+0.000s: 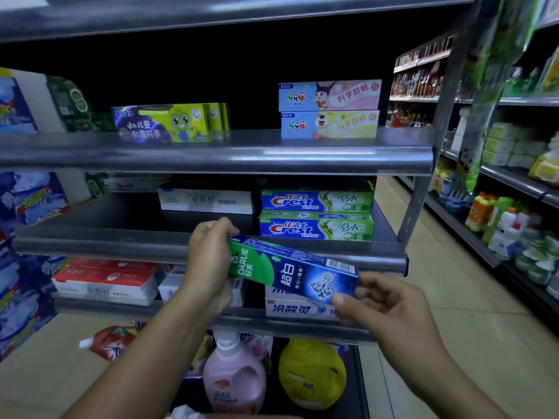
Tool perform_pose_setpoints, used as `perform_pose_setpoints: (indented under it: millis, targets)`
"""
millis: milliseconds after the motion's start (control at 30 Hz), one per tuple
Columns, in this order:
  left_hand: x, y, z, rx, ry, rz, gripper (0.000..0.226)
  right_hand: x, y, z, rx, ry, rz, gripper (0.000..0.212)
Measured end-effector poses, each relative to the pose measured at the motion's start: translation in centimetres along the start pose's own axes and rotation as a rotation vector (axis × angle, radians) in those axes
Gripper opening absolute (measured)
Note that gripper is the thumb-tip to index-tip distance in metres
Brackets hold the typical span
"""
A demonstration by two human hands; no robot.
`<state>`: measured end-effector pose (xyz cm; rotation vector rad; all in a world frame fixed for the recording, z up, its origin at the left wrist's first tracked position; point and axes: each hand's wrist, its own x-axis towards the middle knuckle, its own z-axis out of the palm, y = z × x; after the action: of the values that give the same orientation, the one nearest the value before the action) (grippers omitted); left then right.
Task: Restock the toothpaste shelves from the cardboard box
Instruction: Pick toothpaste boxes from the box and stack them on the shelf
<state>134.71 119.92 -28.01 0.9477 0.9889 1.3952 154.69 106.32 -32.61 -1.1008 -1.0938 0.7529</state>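
"Holding one blue-and-green Darlie toothpaste box in both hands, near side of the middle shelf's rail, tilted with its right end lower."

"Grip?"

"My left hand curls round the green left end. My right hand pinches the blue right end, thumb on the front face, fingers behind."

"Neighbours?"

"Two Crest boxes are stacked on that shelf, just beyond the box and to the right. A white carton lies left of them, farther back."

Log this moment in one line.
step: Darlie box not yet shelved | left hand: grips green end | right hand: pinches blue end | box: tilted, below Crest boxes
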Motion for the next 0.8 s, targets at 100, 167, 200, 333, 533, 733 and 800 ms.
perform_pose_setpoints:
  millis: [100,167,200,333,533,733,800]
  targets:
    - [-0.8,0.0,-0.9,-0.136,-0.136,-0.104,0.022,0.1,-0.6,-0.5,0.040,0.035,0.017,0.042]
    - [-1.0,0.0,-1.9,-0.148,-0.199,-0.098,0.026,0.1,-0.9,-0.7,0.033,0.039,0.031,0.041]
    - [-1.2,-0.1,-2.4,-0.130,-0.229,-0.083,0.027,0.1,-1.0,-0.9,0.032,0.044,0.040,0.040]
    - [-1.8,-1.6,-5.0,0.035,-0.322,0.008,0.020,-0.2,-1.1,-1.1,0.061,0.060,0.086,0.033]
    - [-2.2,-2.5,-9.5,0.098,-0.233,0.112,0.051,-0.2,-1.6,1.5,0.083,0.018,0.097,0.033]
    - [-1.4,0.3,-13.6,0.098,-0.122,0.234,0.045,0.7,-2.9,7.7,-0.008,0.008,-0.013,0.046]
    - [-0.8,1.8,-15.2,0.092,-0.101,0.268,0.041,1.3,-3.2,10.2,-0.040,-0.006,-0.069,0.046]
